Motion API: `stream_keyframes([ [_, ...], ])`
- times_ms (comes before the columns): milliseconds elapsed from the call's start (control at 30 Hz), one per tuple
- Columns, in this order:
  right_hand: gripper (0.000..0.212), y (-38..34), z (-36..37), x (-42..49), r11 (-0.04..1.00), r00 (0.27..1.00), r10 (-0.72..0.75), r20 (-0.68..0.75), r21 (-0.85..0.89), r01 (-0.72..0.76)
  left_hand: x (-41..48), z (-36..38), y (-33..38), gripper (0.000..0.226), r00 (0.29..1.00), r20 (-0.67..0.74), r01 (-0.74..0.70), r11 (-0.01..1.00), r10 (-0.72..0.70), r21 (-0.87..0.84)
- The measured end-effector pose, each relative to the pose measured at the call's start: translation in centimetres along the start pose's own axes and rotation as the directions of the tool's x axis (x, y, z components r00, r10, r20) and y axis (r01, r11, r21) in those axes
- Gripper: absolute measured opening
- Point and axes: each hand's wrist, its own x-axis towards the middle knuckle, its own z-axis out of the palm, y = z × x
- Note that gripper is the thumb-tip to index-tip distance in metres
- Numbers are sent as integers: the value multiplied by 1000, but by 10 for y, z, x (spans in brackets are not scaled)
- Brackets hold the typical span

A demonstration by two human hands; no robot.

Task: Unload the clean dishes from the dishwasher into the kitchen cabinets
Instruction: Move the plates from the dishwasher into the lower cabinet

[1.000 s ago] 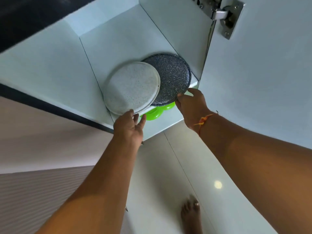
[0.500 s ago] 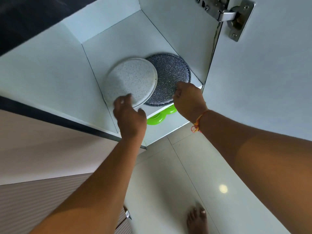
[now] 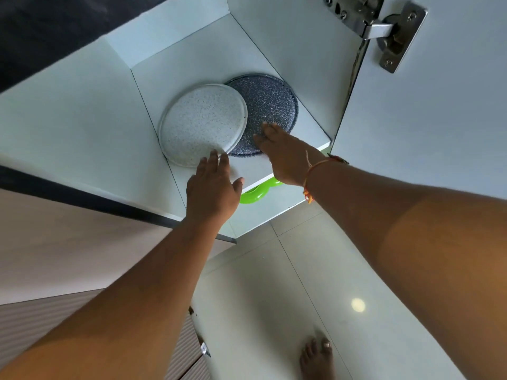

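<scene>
A white speckled plate [image 3: 203, 123] lies on the cabinet shelf [image 3: 255, 168] and overlaps the left side of a dark grey speckled plate [image 3: 270, 105]. My left hand [image 3: 212, 187] has straight fingers whose tips touch the white plate's near rim. My right hand [image 3: 284, 154] lies flat with its fingertips on the near part of the dark plate. Neither hand grips anything.
A green plastic item [image 3: 253, 193] shows under the shelf's front edge. The open cabinet door [image 3: 428, 111] with its metal hinge [image 3: 389, 31] stands on the right. Below are the pale floor tiles [image 3: 274, 297] and a bare foot [image 3: 317, 357].
Both plates have slid further back onto the shelf. My hands have let go of their rims and now lie flat with fingertips against them.
</scene>
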Motion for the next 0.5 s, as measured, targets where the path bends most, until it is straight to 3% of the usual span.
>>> stream_keyframes([
  [100, 68, -3, 6, -32, 999, 990, -6, -139, 45, 13, -21, -3, 4, 70, 1000, -26, 14, 999, -15, -36],
  [300, 51, -27, 6, -163, 995, 988, 88, -130, 61, -80, -126, 14, 34, 66, 992, -79, -104, 992, 98, -75],
  [500, 55, -35, -12, -329, 980, 984, 167, 59, 103, -172, -283, 8, 125, 60, 980, 36, -192, 974, 198, -124],
])
